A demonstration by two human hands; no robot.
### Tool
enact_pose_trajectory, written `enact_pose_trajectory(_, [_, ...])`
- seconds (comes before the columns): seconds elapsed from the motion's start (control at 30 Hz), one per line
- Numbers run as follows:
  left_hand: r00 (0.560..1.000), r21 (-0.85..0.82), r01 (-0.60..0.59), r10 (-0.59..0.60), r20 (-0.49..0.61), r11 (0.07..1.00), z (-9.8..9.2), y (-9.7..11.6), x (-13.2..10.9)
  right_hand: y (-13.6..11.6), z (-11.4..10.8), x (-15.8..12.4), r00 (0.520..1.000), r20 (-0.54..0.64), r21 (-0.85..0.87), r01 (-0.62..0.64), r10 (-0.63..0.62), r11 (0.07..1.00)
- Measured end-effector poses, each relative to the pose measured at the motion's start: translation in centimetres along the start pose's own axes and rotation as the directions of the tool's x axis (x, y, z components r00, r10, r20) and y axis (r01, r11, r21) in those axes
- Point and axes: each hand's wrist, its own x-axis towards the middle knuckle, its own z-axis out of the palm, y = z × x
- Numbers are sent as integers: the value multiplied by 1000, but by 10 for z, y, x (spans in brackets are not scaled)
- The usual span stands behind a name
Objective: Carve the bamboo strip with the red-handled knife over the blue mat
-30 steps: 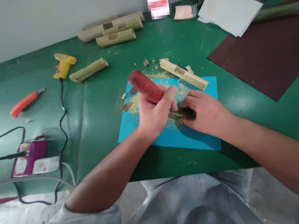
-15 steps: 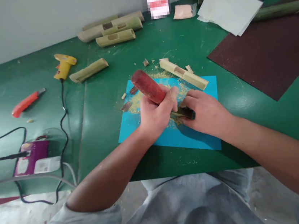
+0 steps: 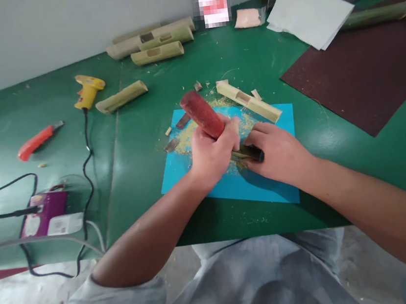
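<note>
My left hand (image 3: 209, 155) is closed around a thick red-handled tool (image 3: 202, 113), its handle slanting up and to the left. The tool's working end is hidden behind my fingers and the bamboo. In the closed fingers of my right hand (image 3: 282, 149) is a short piece of bamboo tube (image 3: 251, 153), its open end facing right. Both hands are close together over a blue sheet (image 3: 274, 188) strewn with yellowish shavings (image 3: 186, 141). Just beyond them, a notched bamboo strip (image 3: 249, 101) lies partly on the sheet.
On the green table (image 3: 150, 143) at left are a red-handled utility knife (image 3: 39, 141), a yellow hot glue gun (image 3: 87, 92), a purple box (image 3: 52, 207) with cords and a bamboo tube (image 3: 122, 97). Cut bamboo tubes (image 3: 157, 53) line the wall. White paper (image 3: 310, 16) overlaps a brown board (image 3: 364, 78) at right.
The red handle has shifted very slightly, its top a little to the right and away from me. Both hands keep their grips in nearly the same place.
</note>
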Motion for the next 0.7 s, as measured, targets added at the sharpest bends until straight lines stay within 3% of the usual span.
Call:
enact_pose_trajectory(0.43, [999,47,32,-32,-8,998,0,3,1,-1,-1,1,1000,-1,-30,21,-21,999])
enact_pose_trajectory(0.7, [998,29,-65,65,-6,997,4,-2,2,-3,1,1,1000,-23,-89,-3,1,996])
